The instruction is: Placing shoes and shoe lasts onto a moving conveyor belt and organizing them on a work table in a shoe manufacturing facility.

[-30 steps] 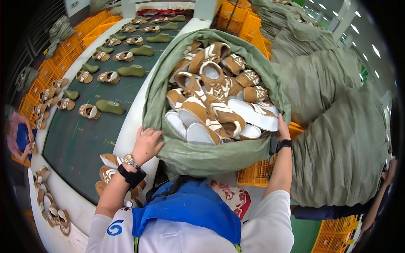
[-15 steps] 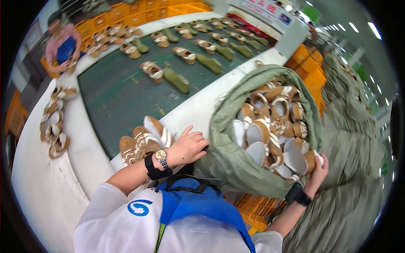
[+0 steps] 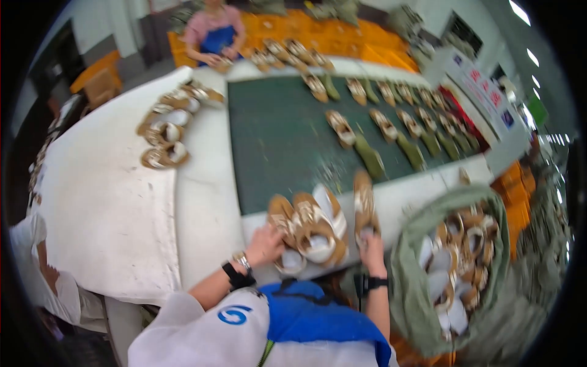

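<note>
A small pile of tan and white sandals point(image 3: 309, 235) lies on the white table edge point(image 3: 202, 208) in front of me. My left hand point(image 3: 264, 244), with a watch and a black band at the wrist, presses against the pile's left side. Its fingers are blurred, so its grip is unclear. My right hand point(image 3: 371, 249) is closed on the heel end of one tan sandal point(image 3: 363, 205), which points away from me beside the pile. An open green sack point(image 3: 406, 275) full of similar sandals stands just right of my right arm.
A dark green conveyor belt point(image 3: 278, 140) carries rows of sandals and green insoles. More sandals point(image 3: 164, 131) lie on the white cloth at left. A person in a pink top and blue apron point(image 3: 214, 33) works at the far end. Another person's white sleeve point(image 3: 33, 263) is at lower left.
The view has swung left from the sack to the table. My right hand left the sack's rim and now holds a sandal beside the pile. My left hand stays at the pile.
</note>
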Motion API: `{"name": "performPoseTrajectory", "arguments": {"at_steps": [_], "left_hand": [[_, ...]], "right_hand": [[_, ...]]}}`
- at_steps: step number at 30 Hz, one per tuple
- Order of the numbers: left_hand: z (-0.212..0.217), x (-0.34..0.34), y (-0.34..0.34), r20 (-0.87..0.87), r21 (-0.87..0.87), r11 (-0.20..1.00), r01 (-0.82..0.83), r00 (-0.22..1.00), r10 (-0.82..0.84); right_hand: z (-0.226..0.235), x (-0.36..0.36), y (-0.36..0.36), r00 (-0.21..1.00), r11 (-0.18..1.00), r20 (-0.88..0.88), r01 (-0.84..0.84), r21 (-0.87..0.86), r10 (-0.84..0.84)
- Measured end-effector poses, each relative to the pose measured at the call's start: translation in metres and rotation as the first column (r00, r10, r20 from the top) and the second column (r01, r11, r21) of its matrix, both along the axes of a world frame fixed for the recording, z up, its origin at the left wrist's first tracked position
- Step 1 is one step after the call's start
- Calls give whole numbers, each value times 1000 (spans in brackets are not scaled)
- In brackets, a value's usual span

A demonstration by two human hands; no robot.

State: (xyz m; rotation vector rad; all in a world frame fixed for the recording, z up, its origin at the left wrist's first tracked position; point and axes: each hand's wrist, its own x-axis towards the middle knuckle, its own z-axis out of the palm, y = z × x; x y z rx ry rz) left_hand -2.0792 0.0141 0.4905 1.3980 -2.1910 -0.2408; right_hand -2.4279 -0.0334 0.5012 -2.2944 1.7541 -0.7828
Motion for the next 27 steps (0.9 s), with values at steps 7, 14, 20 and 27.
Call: {"name": "performPoseTrajectory", "arguments": {"at_steps": [7,14,20,27], "left_hand": [[-9,25,43,-204,192,977,-94,970,134],[-30,-8,28,-361,460,885,-75,895,263],[-54,-33,-8,-479,389,899,203,878,10],[36,-31,-19,212,526,845,-96,977,-21]], "right_hand": [[16,42,7,968,999,-250,28,-22,-33],[8,64,11,998,980,-30,58,191,-53],[13,53,4,982,979,188,-5,202,-34],[138,-8,73,913,909,397,244,-338,-98]]}}
